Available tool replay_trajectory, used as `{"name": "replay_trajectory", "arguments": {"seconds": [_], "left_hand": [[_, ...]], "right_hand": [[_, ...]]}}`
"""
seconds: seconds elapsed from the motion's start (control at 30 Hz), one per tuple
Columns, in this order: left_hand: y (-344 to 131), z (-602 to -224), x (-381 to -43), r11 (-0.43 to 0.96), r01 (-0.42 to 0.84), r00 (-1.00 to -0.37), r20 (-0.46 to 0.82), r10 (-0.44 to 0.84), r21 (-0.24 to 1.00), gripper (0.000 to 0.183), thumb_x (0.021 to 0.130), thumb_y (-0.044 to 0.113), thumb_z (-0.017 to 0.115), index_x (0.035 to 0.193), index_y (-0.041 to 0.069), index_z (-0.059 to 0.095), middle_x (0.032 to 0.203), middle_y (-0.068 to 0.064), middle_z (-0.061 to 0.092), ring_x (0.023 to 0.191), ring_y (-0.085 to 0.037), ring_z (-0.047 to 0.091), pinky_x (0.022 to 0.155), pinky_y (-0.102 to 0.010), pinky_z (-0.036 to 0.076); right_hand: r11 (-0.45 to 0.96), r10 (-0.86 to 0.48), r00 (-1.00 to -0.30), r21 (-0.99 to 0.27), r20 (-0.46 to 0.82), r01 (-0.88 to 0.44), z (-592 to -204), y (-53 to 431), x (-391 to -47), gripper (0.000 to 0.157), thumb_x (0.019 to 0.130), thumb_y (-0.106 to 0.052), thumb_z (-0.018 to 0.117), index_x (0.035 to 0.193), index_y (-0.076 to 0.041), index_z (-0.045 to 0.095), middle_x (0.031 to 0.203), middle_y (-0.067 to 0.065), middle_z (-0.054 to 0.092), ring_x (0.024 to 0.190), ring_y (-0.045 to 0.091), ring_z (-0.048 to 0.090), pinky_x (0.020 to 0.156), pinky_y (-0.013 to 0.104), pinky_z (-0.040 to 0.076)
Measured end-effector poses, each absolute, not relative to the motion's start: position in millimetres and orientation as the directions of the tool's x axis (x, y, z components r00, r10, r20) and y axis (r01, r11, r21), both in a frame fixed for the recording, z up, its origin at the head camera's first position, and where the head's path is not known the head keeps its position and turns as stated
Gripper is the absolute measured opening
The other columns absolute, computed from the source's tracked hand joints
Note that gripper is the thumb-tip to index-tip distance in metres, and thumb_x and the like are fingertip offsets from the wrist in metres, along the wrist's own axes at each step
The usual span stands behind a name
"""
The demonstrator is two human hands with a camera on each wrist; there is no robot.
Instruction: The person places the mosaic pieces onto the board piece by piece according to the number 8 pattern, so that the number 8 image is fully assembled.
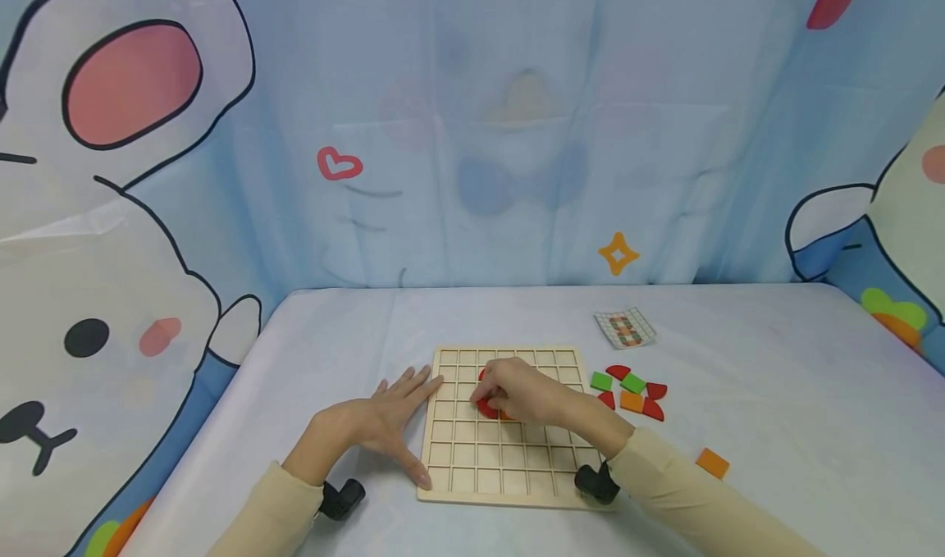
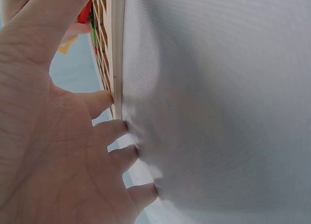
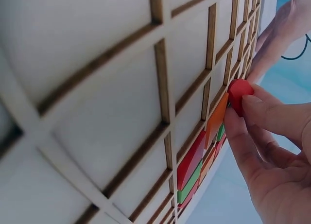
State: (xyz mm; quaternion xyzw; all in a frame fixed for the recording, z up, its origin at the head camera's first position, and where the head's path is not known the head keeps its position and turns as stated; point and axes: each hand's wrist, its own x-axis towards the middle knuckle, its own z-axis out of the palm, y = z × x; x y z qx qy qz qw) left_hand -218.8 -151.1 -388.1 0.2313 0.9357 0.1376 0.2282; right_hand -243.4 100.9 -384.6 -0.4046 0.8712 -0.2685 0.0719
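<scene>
A square wooden grid board [image 1: 490, 456] lies on the white table. My left hand [image 1: 385, 423] is spread at the board's left side, its thumb and forefinger touching the edge. Over the board's upper middle, my right hand [image 1: 527, 393] pinches a red piece [image 3: 241, 94] between thumb and fingers, close over the grid. Beside it in the right wrist view, an orange tile [image 3: 217, 117], a red piece [image 3: 191, 158] and a green tile [image 3: 189, 179] sit in compartments. From the head view, my right hand hides part of these pieces.
Right of the board lie several loose pieces, among them a green tile [image 1: 601, 381], an orange tile [image 1: 631, 401] and a red rounded piece [image 1: 653, 410]. A separate orange square [image 1: 712, 463] lies nearer me. Farther back is a printed pattern card [image 1: 625, 328]. A patterned curtain [image 1: 502, 237] hangs behind.
</scene>
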Motion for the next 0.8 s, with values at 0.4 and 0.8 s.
{"name": "replay_trajectory", "arguments": {"seconds": [0.4,0.8], "left_hand": [[-152.1,-387.2,-217.6,0.853,0.370,-0.788,-0.363,0.498,0.368,0.133,0.072,0.052,0.095,0.170,0.015,0.013,0.176,-0.011,0.004,0.162,-0.030,0.001,0.129,-0.055,0.009],[-152.7,-387.6,-218.3,0.846,0.376,-0.781,-0.361,0.509,0.379,0.132,0.073,0.050,0.095,0.170,0.014,0.013,0.176,-0.011,0.004,0.162,-0.031,0.002,0.129,-0.057,0.010]], "right_hand": [[0.527,-0.764,-0.633,-0.442,0.129,-0.726,-388.9,100.1,-245.3,0.020,0.089,0.013,0.074,0.102,0.000,0.083,0.092,0.004,0.068,0.079,0.009,0.063,0.068,0.017,0.053],[0.567,-0.737,-0.667,-0.441,0.107,-0.696,-389.3,97.0,-239.5,0.010,0.089,0.001,0.082,0.098,-0.003,0.082,0.090,-0.001,0.065,0.078,0.005,0.058,0.069,0.019,0.053]]}}
